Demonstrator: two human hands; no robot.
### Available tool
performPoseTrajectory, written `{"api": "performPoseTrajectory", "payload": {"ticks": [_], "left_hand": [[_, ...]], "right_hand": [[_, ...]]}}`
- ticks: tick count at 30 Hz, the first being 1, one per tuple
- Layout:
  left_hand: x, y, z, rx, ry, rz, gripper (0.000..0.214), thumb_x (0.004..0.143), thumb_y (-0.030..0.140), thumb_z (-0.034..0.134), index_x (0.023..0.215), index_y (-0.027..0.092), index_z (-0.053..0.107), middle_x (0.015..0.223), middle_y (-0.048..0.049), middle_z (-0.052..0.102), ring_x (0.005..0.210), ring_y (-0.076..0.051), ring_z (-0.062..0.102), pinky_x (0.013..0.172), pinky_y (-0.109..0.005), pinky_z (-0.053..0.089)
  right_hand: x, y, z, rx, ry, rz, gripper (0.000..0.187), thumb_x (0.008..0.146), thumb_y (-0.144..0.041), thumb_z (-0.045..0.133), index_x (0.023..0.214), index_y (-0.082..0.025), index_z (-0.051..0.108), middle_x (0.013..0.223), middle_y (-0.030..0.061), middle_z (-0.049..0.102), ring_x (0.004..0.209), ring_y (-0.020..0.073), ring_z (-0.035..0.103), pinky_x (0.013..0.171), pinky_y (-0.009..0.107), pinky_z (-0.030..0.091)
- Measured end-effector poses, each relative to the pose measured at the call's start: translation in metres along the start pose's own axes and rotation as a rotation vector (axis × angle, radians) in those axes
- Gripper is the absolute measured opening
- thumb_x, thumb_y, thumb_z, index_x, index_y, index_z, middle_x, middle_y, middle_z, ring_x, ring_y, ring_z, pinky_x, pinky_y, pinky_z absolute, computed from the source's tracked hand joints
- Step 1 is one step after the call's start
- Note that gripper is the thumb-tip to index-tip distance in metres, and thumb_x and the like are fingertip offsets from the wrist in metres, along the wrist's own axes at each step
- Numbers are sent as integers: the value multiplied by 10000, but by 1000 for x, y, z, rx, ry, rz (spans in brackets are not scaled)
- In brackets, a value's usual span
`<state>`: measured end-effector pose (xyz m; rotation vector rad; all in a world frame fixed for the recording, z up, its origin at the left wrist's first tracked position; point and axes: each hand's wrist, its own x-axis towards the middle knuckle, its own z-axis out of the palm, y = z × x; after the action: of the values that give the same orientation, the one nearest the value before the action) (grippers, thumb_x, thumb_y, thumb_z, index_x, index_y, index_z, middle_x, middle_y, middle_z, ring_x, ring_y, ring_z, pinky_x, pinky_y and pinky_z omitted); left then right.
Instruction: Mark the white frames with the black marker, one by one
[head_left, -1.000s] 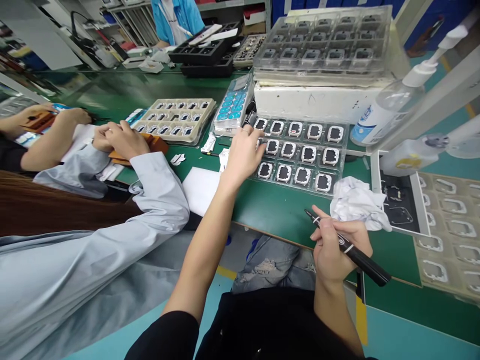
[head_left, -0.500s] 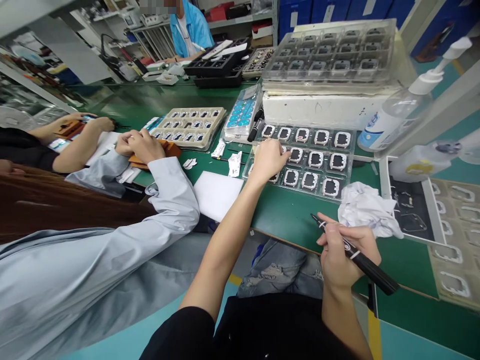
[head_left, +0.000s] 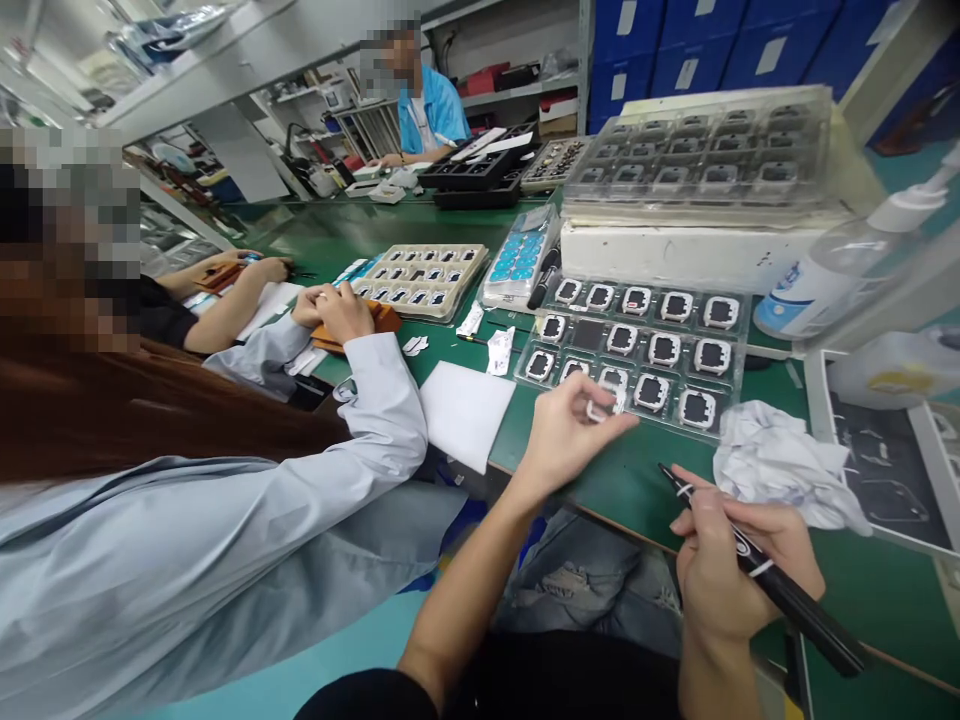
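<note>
My left hand hovers over the near edge of a clear tray that holds rows of small square white-framed parts. Its fingers pinch one of those small white parts. One pocket in the tray's middle row sits empty. My right hand is closed round a black marker pen, tip pointing up-left, just above the green table edge. A crumpled white cloth lies between the pen and the tray.
A co-worker in a grey sleeve sits close on my left. A white sheet lies beside the tray. Behind stand a beige parts tray, a white box bearing stacked clear trays, and a pump bottle.
My left hand has drawn back from the tray toward me, bringing out one small white part and leaving an empty pocket. The camera tilted up. The right hand kept the pen.
</note>
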<state>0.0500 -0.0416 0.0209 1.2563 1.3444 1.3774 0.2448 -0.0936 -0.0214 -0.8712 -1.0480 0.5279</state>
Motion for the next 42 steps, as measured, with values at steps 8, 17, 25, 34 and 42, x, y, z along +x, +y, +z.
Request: {"api": "performPoseTrajectory", "payload": {"ticks": [8,17,25,34,42], "left_hand": [[-37,-14,6,-296,-159,-242,839,763,448,1192,1482,221,822,1155,-43,796,906,-169,848,871,-294,722],[-45,-23,4,-226,-194,-146,640,930,276,996,1519,226,752,1347,-112,856,1307,-290,923,1132,-362,748],[-45,-11,3,-150,-237,-178,567,871,239,1075,1350,236,771,991,36,776,761,-76,739,698,-157,590],[-48,-15,-3,-188,-293,-101,482,976,191,978,1409,244,772,1105,-20,836,1010,-151,874,963,-242,729],[-50,-17,-3,-108,-316,-43,434,1005,179,963,1382,252,762,1135,-38,909,1118,-223,942,1034,-320,786]], "right_hand": [[-5,-4,1,-52,-8,-30,264,1051,-274,1002,935,-218,772,676,-54,709,522,202,703,843,538,849],[-5,-11,1,-87,-54,26,252,1069,-265,997,940,-229,784,687,-34,722,551,216,732,698,398,766],[-7,-10,4,-77,-60,26,243,1095,-252,968,961,-247,766,661,-56,691,529,197,703,667,352,727],[-6,-20,14,-123,-124,73,286,1161,-361,924,972,-258,735,681,-53,708,582,224,776,694,355,741],[-1,-19,18,-195,-151,8,268,1166,-377,910,970,-279,756,685,-63,711,620,236,821,780,370,778]]}}
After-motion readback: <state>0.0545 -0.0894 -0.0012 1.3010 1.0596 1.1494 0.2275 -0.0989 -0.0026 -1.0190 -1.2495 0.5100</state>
